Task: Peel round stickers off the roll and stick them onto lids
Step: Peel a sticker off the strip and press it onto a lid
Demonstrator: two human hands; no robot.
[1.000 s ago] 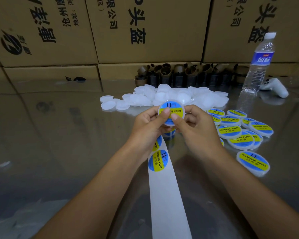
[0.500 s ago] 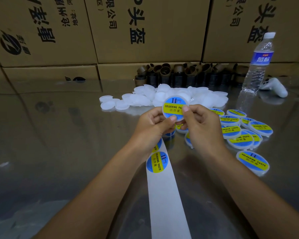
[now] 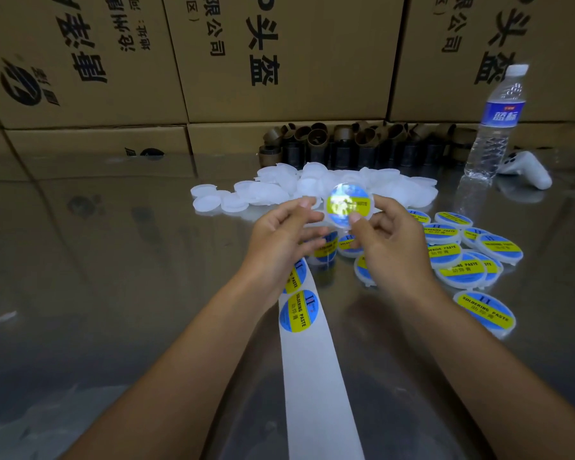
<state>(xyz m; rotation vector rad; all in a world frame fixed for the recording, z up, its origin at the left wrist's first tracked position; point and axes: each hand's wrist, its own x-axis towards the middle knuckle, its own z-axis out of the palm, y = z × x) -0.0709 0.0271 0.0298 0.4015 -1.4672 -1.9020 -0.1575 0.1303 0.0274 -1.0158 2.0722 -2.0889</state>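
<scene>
The right hand (image 3: pixel 390 247) pinches the light, stiff, slippery lid (image 3: pixel 348 206) by its rim, while the left hand (image 3: pixel 279 240) is loosely apart, holding nothing.

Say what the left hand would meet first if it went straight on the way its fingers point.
The left hand points right, at the stickered lid in the right hand. That lid, or the right fingers just below it, would likely come first; the gap looks small, though depth is unclear.

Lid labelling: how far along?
Done: a cluster of blue-and-yellow labelled white lids lies on the right. In hand: the right hand holds another labelled lid; the left hand is open. Left: a pile of blank white lids, stickers on the white backing strip.
</scene>
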